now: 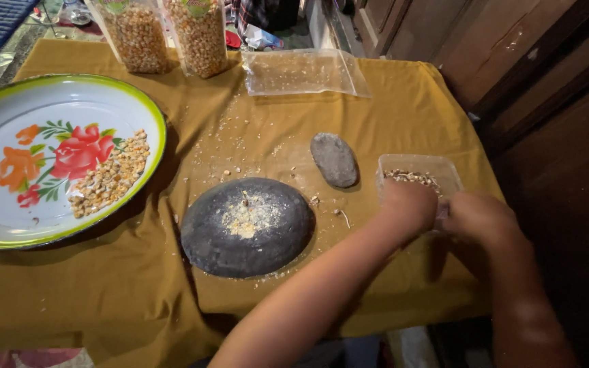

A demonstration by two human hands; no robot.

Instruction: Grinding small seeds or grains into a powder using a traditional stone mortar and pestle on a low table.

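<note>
Reaching across from the near edge, the left hand rests against the near left corner of a small clear plastic container that holds crushed grain, and the right hand sits just beside it at the container's near right side. Both hands are curled with their backs to the camera, so I cannot tell whether the fingers are spread, pressed together or pinching anything. The container stands at the right of the worktop, which is covered with a mustard-yellow cloth.

Just left of the container lies a small oval grey hand stone, apart from it. Nearer and further left sits a large round dark grinding stone with a patch of pale ground meal and a few kernels on its top; crumbs are scattered on the cloth around it. At the far left, a round enamel tray with a green rim and painted flowers carries a heap of corn kernels. Along the far edge stand two clear bags of corn, and right of them lies an empty clear plastic bag, flat on the cloth.
</note>
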